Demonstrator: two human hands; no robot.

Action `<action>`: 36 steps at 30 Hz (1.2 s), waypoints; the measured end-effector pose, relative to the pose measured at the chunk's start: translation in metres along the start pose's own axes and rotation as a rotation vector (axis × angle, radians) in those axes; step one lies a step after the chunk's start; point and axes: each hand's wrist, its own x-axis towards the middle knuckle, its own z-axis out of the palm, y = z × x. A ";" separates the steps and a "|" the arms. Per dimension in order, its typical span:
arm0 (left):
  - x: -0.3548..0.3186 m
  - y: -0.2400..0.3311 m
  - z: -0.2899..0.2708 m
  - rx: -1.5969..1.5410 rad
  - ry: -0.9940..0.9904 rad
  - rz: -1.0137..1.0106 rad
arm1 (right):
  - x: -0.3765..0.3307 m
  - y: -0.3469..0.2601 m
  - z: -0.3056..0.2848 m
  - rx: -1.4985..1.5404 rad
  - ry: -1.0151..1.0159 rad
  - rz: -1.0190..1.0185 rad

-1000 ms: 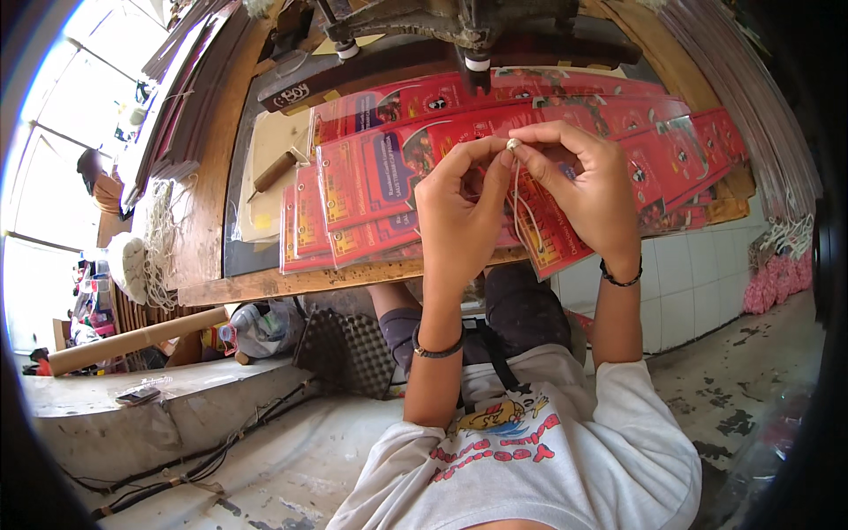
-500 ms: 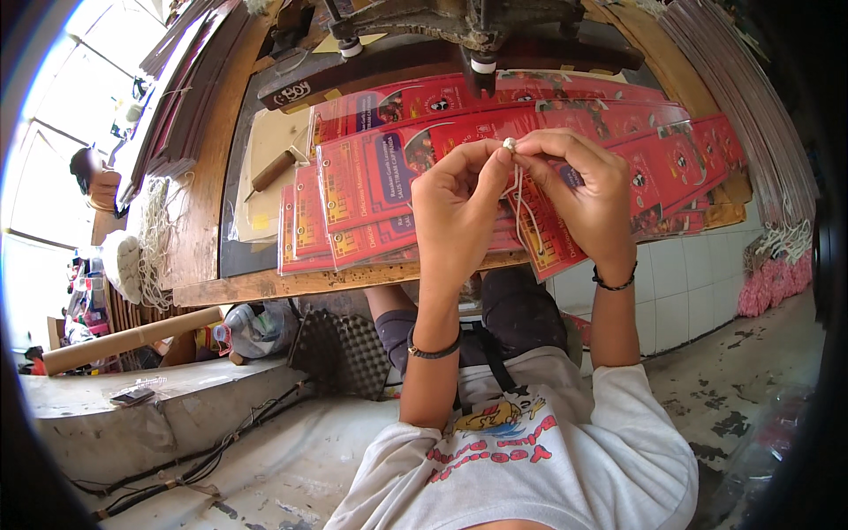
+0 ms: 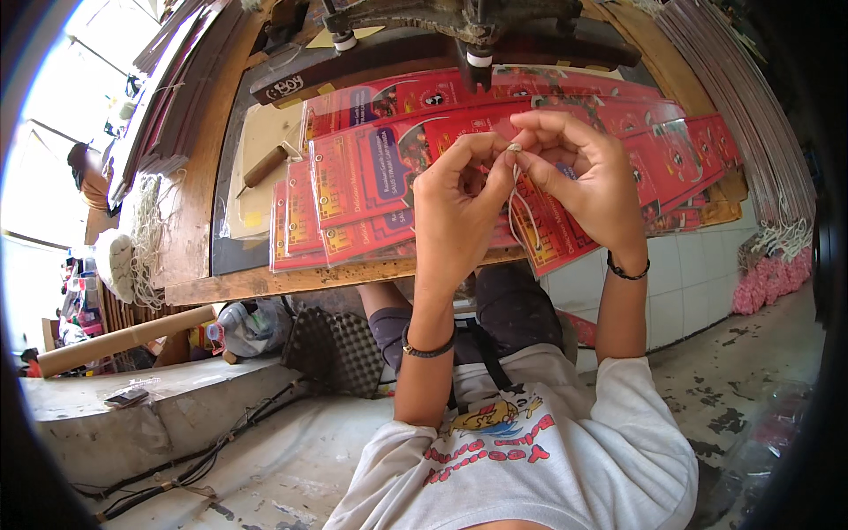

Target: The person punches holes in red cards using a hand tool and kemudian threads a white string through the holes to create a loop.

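Observation:
A white cord [image 3: 522, 208] hangs in a loop from my fingers down to a red printed card [image 3: 549, 245], near the card's lower corner. At the top of the loop sits a small knot [image 3: 514, 148]. My left hand [image 3: 461, 196] pinches the cord at this knot between thumb and forefinger. Against the knot's other side, my right hand [image 3: 585, 177] has its thumb and fingertips closed on the cord, with the forefinger raised. Both hands are above the table's front edge, partly covering several overlapping red cards [image 3: 375, 181] with metal eyelets.
A wooden-handled awl [image 3: 263, 166] lies on pale board at the left. Behind the cards stands a dark metal press [image 3: 459, 53]. White cords [image 3: 150, 238] hang off the table's left side. Stacked boards [image 3: 751, 115] and pink bundles [image 3: 770, 284] are at the right.
My right forefinger has lifted and the right hand has turned slightly at the knot. The left hand keeps its pinch. The whole view has shifted a little.

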 end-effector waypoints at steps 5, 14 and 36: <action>-0.004 0.003 0.004 0.175 0.055 0.057 | -0.001 0.006 -0.001 -0.135 0.056 -0.069; -0.006 0.004 0.006 0.310 0.124 0.364 | -0.005 0.009 0.009 -0.168 0.185 -0.179; -0.009 0.008 -0.004 0.023 -0.128 0.163 | -0.006 0.009 -0.018 -0.135 -0.051 -0.314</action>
